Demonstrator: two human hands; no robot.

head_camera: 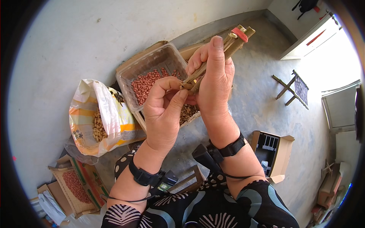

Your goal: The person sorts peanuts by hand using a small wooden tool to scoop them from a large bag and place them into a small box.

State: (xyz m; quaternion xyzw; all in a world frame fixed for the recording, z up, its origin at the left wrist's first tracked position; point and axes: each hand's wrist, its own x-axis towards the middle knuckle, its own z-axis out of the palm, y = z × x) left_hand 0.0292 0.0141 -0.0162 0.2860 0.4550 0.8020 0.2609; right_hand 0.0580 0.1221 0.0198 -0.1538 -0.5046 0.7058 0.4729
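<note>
My right hand [214,74] is closed round a wooden stick clamp [238,42], whose far end is bound with a red band. At the clamp's near end, the fingers of my left hand [168,99] pinch an unshelled peanut [186,85] against the sticks. Beneath my hands is a clear plastic tub [125,77] holding shelled red peanuts [145,84]. Unshelled peanuts or empty shells [188,112] lie in a cardboard box beside the tub, partly hidden by my hands.
An open woven sack [114,114] of unshelled peanuts stands left. Lower left is a burlap sack [82,191] of red peanuts. On the floor to the right are a folding stool [292,88] and an open cardboard box [281,156]. A wall runs along the upper left.
</note>
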